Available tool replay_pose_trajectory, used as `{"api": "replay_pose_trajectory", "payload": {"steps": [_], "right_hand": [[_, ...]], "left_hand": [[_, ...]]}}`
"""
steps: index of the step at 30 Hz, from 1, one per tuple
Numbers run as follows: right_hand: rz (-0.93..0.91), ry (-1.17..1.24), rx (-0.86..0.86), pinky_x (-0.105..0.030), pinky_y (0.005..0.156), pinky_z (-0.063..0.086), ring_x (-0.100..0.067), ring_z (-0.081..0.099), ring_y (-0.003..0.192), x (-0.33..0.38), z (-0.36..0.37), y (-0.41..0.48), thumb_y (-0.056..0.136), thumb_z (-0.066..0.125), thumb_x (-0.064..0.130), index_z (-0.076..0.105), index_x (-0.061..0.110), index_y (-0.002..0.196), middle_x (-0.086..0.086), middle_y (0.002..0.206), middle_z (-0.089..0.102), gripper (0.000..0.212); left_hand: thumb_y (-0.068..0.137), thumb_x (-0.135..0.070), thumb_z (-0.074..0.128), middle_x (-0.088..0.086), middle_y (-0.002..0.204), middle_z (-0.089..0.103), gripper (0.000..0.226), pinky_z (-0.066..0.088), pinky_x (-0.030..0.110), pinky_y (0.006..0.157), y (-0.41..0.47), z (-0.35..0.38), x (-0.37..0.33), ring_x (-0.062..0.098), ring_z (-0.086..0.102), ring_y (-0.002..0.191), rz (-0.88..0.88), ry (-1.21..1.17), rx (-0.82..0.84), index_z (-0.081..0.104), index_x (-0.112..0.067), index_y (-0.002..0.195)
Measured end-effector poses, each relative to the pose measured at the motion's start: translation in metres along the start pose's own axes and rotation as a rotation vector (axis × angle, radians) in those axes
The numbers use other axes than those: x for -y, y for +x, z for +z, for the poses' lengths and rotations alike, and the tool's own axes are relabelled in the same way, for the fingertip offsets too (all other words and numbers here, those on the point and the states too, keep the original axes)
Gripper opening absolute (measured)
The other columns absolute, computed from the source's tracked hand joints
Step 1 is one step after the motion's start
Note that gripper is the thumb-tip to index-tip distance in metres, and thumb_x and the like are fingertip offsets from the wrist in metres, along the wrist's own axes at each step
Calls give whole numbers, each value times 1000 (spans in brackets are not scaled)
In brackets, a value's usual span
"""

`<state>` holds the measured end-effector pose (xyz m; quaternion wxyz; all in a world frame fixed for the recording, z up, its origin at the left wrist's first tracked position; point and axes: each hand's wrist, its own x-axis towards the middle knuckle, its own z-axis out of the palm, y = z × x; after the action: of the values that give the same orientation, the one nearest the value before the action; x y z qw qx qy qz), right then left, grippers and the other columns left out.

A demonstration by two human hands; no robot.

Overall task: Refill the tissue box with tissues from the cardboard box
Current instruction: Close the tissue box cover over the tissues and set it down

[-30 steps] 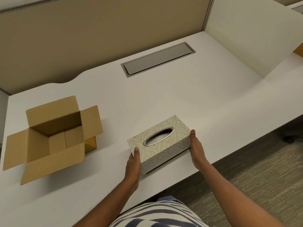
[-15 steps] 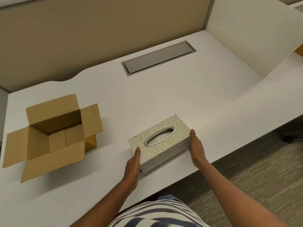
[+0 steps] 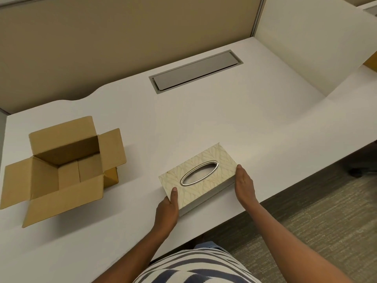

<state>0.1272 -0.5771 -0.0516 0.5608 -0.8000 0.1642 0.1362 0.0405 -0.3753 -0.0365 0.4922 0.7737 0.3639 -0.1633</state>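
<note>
A cream patterned tissue box (image 3: 204, 188) with a silver oval slot lies near the front edge of the white desk (image 3: 183, 123). No tissue shows in the slot. My left hand (image 3: 168, 209) grips its near left end, thumb on top. My right hand (image 3: 244, 186) presses against its right end. An open brown cardboard box (image 3: 65, 170) stands to the left with all its flaps spread, and I see only bare cardboard inside it.
A grey cable hatch (image 3: 195, 71) is set flush into the desk at the back. Beige partition walls (image 3: 102, 41) close off the rear and right. Carpet (image 3: 316, 231) lies beyond the desk's front edge, with a chair base (image 3: 359, 170) at far right.
The tissue box cover was raised a little off its base at the near side a second ago; it has come down and now sits low. Both hands stay at its ends.
</note>
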Motion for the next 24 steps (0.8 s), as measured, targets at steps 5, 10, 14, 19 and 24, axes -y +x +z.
{"api": "replay_pose_trajectory", "payload": {"steps": [5,10,14,19,24], "right_hand": [[-23,-79,-1,-21,69,40,-15,53,79,-12,-3,1,105,22,32,56,5,98,-4,88,59,44],[-45,-89,17,-39,85,44,-34,57,98,-17,-7,1,104,24,35,57,1,104,-20,103,63,47],[-66,-126,47,-42,87,47,-40,55,106,-20,-12,5,104,24,37,56,-5,107,-27,110,62,53],[-95,-153,52,-47,93,46,-39,56,106,-18,-12,4,104,24,35,58,-4,108,-25,109,63,52],[-108,-202,25,-49,93,47,-40,59,102,-16,-12,2,104,23,35,57,-8,111,-28,110,64,55]], "left_hand": [[97,-48,25,4,91,58,49,38,26,74,-1,0,6,14,52,77,59,83,23,55,-10,102],[97,-48,26,7,90,58,44,39,28,74,2,1,12,14,52,74,76,102,31,52,-12,92],[97,-48,27,8,88,59,46,41,27,72,7,2,16,10,52,70,86,120,34,54,-12,88],[97,-47,28,3,83,57,42,39,28,75,7,2,15,7,49,68,87,81,52,53,-16,85],[96,-51,28,19,100,66,50,43,29,73,9,1,18,19,57,79,61,48,69,55,-10,91]]}}
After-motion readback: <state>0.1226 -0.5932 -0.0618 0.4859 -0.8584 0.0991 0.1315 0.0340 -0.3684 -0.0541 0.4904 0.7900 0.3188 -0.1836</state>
